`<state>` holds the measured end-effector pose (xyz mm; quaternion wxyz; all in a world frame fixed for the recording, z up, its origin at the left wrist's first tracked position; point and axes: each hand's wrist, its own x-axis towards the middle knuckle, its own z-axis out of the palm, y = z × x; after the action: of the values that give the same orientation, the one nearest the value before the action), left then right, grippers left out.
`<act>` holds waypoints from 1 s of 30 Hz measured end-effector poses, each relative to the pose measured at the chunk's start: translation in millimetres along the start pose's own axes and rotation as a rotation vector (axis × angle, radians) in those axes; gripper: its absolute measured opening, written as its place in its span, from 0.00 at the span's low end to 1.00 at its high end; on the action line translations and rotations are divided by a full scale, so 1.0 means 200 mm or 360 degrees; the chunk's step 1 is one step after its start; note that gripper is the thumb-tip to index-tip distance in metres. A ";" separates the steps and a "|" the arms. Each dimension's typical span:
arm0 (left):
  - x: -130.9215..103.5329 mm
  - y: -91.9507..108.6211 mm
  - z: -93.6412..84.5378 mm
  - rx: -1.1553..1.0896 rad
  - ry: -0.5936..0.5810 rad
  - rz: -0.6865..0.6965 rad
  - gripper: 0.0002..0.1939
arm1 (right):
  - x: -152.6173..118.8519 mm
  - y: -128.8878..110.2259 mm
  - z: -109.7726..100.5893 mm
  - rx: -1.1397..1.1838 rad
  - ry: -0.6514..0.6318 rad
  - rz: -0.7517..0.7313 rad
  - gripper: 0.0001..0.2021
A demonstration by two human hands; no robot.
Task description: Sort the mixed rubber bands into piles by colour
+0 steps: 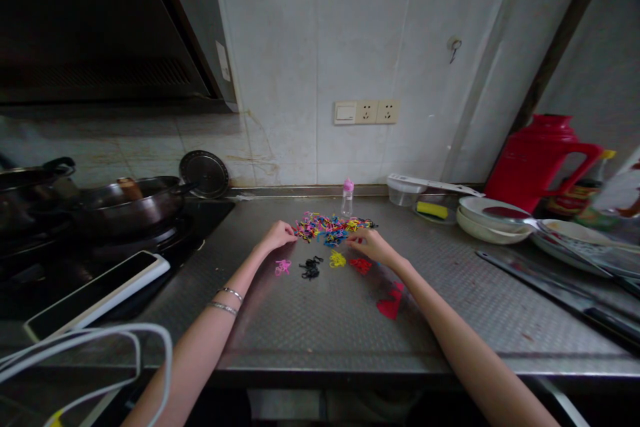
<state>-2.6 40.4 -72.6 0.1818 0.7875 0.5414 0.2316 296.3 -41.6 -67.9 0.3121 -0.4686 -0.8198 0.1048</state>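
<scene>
A loose heap of small multicoloured elastic bands point(326, 225) lies on the metal counter. At its left edge is my left hand point(281, 236), closed, with thumb and fingertips pinched together. My right hand point(373, 246) reaches the heap's right side, beside blue bands, its fingers curled and closed near the thumb. What either pinch holds is too small to make out. In front of the heap lie separate clusters: pink bands point(283, 267), black bands point(311, 268), yellow bands point(337, 259) and red bands point(360, 265). The red ones lie just below my right hand.
Behind the heap stands a small pink-capped bottle point(347, 199). A red shape point(390, 301) lies by my right forearm. Stacked dishes point(493, 230), a long knife point(540, 287) and a red thermos point(535, 160) are right. Left are a pan point(133, 207), a white-edged device point(100, 293) and white cable point(167, 347).
</scene>
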 end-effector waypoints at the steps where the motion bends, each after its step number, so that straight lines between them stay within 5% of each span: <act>1: 0.00 0.00 0.00 -0.0001 -0.0001 0.0001 0.13 | 0.00 0.00 0.00 -0.0009 -0.0005 0.0002 0.10; 23: 0.01 -0.02 -0.02 -0.0142 0.0045 -0.0025 0.10 | 0.00 0.03 0.01 -0.0063 -0.0031 0.0053 0.11; 30: -0.03 0.09 -0.11 -0.0519 0.0048 -0.0029 0.14 | -0.01 0.02 0.00 -0.0045 -0.0018 0.0025 0.10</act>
<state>-2.6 29.6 -44.6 0.3012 0.7391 0.5064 0.3265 300.6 -40.4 -70.1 0.3000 -0.4788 -0.8192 0.0985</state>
